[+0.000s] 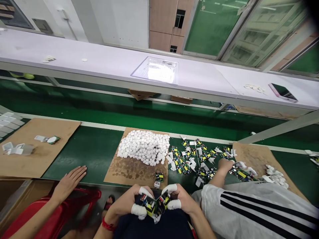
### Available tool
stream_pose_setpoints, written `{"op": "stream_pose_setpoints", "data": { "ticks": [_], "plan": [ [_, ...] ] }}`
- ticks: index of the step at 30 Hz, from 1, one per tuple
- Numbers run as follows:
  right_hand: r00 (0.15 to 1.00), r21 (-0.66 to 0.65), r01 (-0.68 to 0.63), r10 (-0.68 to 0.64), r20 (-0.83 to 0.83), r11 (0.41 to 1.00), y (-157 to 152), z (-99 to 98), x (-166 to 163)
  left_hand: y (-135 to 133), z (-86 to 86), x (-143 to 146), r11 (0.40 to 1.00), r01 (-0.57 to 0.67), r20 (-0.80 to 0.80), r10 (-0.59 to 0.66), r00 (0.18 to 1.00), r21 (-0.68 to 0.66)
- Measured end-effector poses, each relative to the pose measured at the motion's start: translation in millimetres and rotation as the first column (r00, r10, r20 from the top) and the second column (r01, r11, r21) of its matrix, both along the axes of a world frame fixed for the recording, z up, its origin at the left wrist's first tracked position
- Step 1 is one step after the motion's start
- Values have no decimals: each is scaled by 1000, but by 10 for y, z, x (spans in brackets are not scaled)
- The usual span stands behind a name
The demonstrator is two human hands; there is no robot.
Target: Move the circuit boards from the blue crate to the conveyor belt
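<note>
My left hand (141,201), with white covers on its fingertips, is closed on a circuit board (149,205) that has yellow and black parts. My right hand (175,198), also with white fingertip covers, grips a second circuit board (163,200). The two boards meet at an angle in front of my body, and a white piece shows below them. Just beyond my hands, another circuit board (159,176) with a white piece lies on a stained cardboard sheet (134,171). A heap of small white plastic pieces (144,146) covers the back of that sheet.
Circuit boards with white parts (180,162) are strewn to the right, where a co-worker's hand (225,165) reaches in. Another person's hand (72,181) rests on the green bench at left, near a cardboard sheet (57,132). A shelf (104,66) with a phone (282,92) runs above.
</note>
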State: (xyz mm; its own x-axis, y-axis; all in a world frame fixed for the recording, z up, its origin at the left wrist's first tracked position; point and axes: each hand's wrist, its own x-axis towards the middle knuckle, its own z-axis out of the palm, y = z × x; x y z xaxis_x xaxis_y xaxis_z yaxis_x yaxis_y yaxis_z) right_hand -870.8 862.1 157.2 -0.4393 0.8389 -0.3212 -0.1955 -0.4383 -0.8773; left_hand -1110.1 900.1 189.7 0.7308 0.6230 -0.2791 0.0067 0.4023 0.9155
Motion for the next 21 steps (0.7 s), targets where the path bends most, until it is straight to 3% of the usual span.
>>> {"op": "stream_pose_setpoints", "data": {
  "ticks": [4,8,10,13,18,19,21],
  "plan": [
    [966,-158,204,-225,-126,966,-94,-360,-206,-78,-258,143,976,-123,34,131,991,-180],
    [909,-283,344,-393,-139,895,-139,-682,-365,-50,-410,131,912,-316,-33,319,947,-262],
    [880,-330,400,-459,-123,855,-137,-809,-384,76,-401,-90,867,-420,-92,411,907,-268],
    [827,-374,489,-555,-87,788,-110,-967,-330,387,-360,-678,768,-598,-186,568,801,-229],
    [739,-378,627,-674,11,681,-63,-1200,-163,830,-450,-1593,489,-870,-254,835,488,-64],
    [731,-366,645,-682,38,671,-61,-1238,-144,866,-476,-1675,456,-889,-249,856,453,-49],
    [723,-329,672,-685,94,664,-67,-1290,-118,894,-494,-1727,457,-887,-269,848,456,-63]
  ]
}}
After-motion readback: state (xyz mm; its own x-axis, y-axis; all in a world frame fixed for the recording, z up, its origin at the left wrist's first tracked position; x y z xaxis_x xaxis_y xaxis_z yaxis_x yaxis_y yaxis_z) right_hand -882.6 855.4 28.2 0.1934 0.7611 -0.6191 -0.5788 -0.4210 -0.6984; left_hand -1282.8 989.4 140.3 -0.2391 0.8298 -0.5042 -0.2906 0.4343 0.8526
